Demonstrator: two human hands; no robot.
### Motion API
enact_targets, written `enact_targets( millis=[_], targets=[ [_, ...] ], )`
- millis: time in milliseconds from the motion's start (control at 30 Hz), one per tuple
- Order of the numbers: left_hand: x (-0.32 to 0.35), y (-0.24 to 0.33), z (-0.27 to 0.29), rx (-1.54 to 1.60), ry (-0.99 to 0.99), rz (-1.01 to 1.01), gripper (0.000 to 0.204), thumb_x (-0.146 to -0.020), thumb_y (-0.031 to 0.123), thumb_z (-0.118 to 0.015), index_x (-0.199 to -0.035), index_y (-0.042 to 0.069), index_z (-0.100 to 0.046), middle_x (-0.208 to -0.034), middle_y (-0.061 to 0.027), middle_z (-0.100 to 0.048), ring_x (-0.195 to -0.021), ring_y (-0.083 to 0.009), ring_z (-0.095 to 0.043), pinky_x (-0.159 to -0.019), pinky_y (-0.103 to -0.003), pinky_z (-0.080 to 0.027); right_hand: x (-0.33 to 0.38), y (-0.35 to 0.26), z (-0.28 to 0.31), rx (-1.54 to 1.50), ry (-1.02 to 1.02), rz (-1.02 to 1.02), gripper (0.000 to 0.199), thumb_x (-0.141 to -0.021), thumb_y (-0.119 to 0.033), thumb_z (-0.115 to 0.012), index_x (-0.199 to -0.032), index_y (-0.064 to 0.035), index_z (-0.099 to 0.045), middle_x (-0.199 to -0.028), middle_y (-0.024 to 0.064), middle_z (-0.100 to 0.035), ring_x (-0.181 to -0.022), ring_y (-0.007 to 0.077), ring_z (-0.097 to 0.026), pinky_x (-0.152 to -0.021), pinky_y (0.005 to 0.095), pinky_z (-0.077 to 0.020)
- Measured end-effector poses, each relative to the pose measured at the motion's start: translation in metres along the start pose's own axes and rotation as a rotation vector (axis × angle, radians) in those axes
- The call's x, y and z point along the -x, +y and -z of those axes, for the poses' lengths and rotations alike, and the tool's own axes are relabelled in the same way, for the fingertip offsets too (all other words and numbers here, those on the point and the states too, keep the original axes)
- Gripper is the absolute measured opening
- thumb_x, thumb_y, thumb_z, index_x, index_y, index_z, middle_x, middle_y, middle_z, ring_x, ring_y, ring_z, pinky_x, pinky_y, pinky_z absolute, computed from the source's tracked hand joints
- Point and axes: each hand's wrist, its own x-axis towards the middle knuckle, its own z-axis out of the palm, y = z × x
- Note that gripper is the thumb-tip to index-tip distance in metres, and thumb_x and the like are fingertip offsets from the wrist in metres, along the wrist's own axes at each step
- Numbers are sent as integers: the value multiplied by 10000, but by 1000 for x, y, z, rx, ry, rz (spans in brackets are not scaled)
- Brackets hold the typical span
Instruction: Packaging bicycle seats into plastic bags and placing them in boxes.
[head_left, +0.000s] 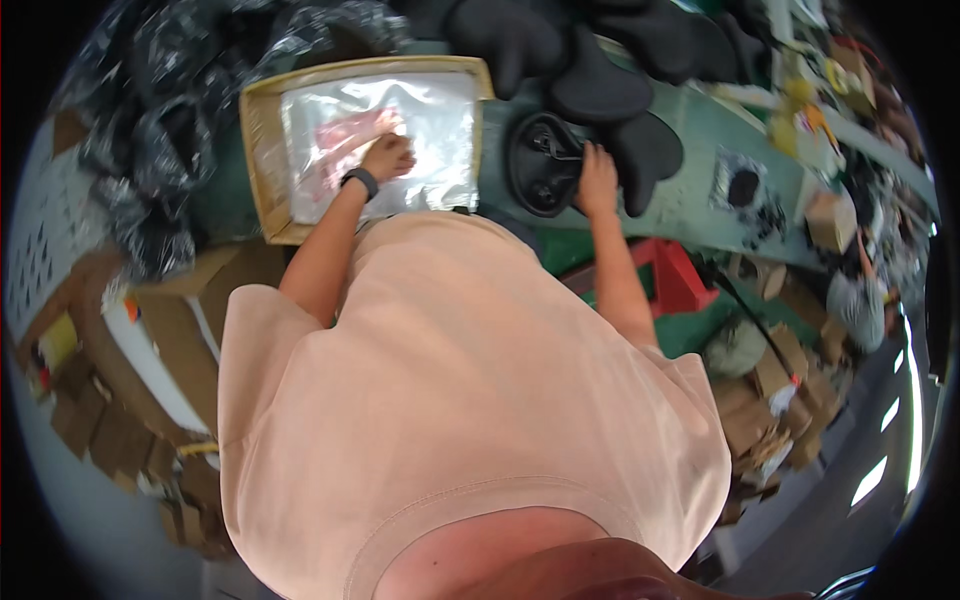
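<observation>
Overturned black saddle (543,165), underside up, on green tabletop (700,205), between 12 and 1 o'clock of the torso. Right hand (598,182) at its 3 o'clock edge, fingers extended against it; grip cannot be told. Cardboard box (262,160) at 9 o'clock of saddle, containing clear plastic bags (440,130). Left hand (388,158) over bags, fingers curled; cannot tell whether grasping. Further black saddles (600,85) at 1 o'clock.

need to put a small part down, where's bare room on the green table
The widest bare patch of green table lies between the black saddles and the clear packet to their right. A narrow strip shows between the open box and black plastic heap. Crowded: the far side, heaped with saddles, and around the right hand.
</observation>
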Motion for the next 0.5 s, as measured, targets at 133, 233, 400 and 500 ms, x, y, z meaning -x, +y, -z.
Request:
enact_targets(
  millis=[133,233,400,500],
  targets=[
    [58,-3,-47,-905,149,-448,281,-1037,286,-744,-1239,92,-730,-1142,-129,-789,-954,-277,-797,-821,-403,-634,-17,44,1,46,-221,156,699,-802,-69,-781,-1474,-69,-588,-1328,139,-698,-1308,357,-623,-1025,504,-520],
    [101,29,-52,-1157,334,-424,206,-980,213,-760,-1128,72,-736,-1149,-156,-775,-972,-325,-774,-829,-452,-620,-22,42,20,-10,-261,257,566,-731,-118,-819,-1265,-57,-642,-1194,158,-698,-1173,412,-665,-989,516,-531],
    [133,46,-31,-1395,644,-770,182,-911,108,-705,-1090,107,-741,-1169,-125,-741,-1040,-345,-720,-870,-498,-611,11,-63,136,-194,-403,46,762,-727,-405,-952,-1287,-27,-600,-1232,234,-669,-1115,480,-717,-930,559,-608],
    [149,101,-18,-1403,781,-1089,459,-858,178,-814,-1306,128,-730,-1333,-155,-723,-1218,-382,-693,-1035,-469,-578,39,-93,123,-150,-493,-116,851,-733,-430,-963,-1348,13,-576,-1310,277,-676,-1188,499,-703,-993,545,-600]
  ],
)
